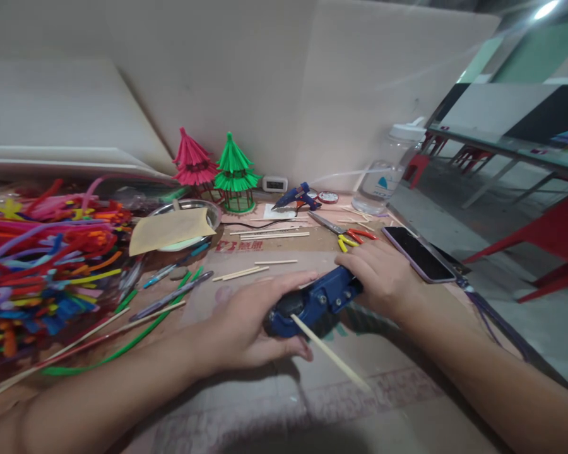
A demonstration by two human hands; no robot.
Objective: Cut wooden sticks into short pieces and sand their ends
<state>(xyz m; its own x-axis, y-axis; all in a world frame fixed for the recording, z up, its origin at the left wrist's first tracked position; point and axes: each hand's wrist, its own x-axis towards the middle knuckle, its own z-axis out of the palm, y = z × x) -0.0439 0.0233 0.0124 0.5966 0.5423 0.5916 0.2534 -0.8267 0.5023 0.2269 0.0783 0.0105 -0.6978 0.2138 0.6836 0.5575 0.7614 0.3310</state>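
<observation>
A blue pipe cutter (329, 293) is held over the front middle of the table. My right hand (383, 274) is closed around its handle end. Around the cutter's jaw end curls my left hand (255, 315), thumb and fingers on either side. A thin wooden stick (334, 354) runs through the jaw and slants down toward me; its far part is hidden behind the tool and hand. Short cut sticks (241, 273) lie on the cardboard just beyond my left hand. Red-and-yellow-handled scissors or pliers (345, 233) rest past my right hand.
Colourful pipe cleaners (52, 271) are heaped at the left. Behind stand a pink model pavilion (195, 161), a green one (236, 176), a glue gun (296, 197) and a clear bottle (383, 180). A phone (419, 254) lies near the right table edge.
</observation>
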